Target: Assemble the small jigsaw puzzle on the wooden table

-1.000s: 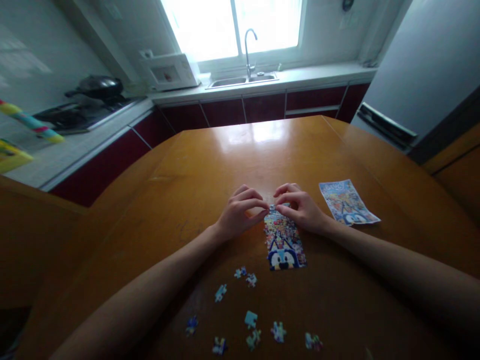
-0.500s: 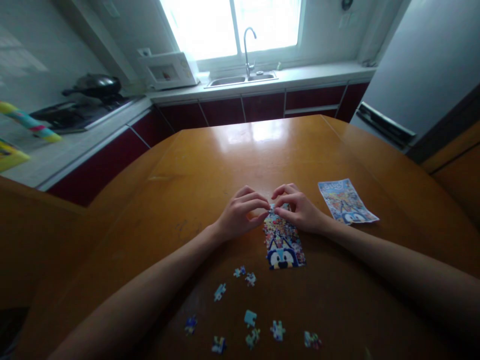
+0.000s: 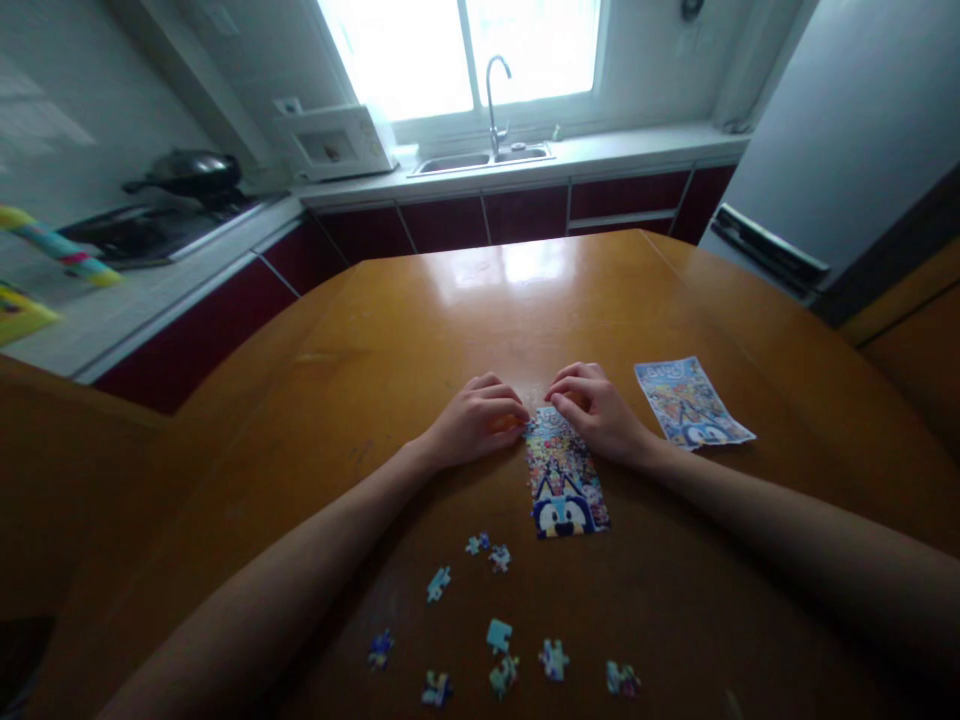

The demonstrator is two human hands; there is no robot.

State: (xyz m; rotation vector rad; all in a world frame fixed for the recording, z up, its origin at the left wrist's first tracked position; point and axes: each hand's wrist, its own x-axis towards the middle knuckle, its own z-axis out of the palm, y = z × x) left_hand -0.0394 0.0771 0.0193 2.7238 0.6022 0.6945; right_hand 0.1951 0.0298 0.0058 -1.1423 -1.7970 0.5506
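Observation:
A partly assembled jigsaw puzzle [image 3: 562, 480] lies on the table, with a blue cartoon dog face at its near end and a jagged left edge. My left hand [image 3: 484, 420] rests beside its upper left edge, thumb and fingers closed together against the edge pieces. Over the upper right corner lies my right hand [image 3: 592, 410], its fingers curled and thumb tip close to the index finger. Whatever may be between those fingertips is hidden. Nearer to me are several loose puzzle pieces, among them a plain light-blue piece [image 3: 499, 635] and a dark-blue piece [image 3: 381, 648].
A printed picture sheet [image 3: 694, 405] with the same design lies right of my right hand. The wooden table [image 3: 420, 320] reaches toward a counter with a sink [image 3: 484, 160]. A microwave [image 3: 337, 140] and a wok [image 3: 187, 175] stand at the back left.
My hands have moved slightly apart, the left one toward the puzzle's left edge. The puzzle's top part shows more now. The loose pieces lie as before.

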